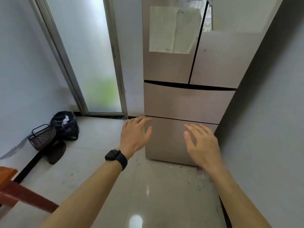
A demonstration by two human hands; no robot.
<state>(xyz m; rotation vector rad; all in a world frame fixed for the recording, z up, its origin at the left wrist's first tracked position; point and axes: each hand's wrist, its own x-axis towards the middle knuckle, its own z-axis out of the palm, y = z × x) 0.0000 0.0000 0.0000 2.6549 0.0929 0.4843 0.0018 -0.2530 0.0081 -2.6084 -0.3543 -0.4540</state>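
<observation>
A tall beige fridge (189, 99) stands against the right wall, with two upper doors and two drawers below, all closed. My left hand (135, 134) reaches out with fingers spread, in front of the left edge of the bottom drawer (167, 142); it wears a ring, and a black watch sits on the wrist. My right hand (202, 143) is stretched out with relaxed fingers in front of the bottom drawer's right half. Neither hand holds anything. I cannot tell whether either one touches the drawer.
A frosted glass door (92, 63) is left of the fridge. On the tiled floor (102, 162) by the left wall sit a black bag (65, 124), a dark basket (42, 137) and a dark slipper (55, 153). A reddish wooden piece (19, 193) juts in at lower left.
</observation>
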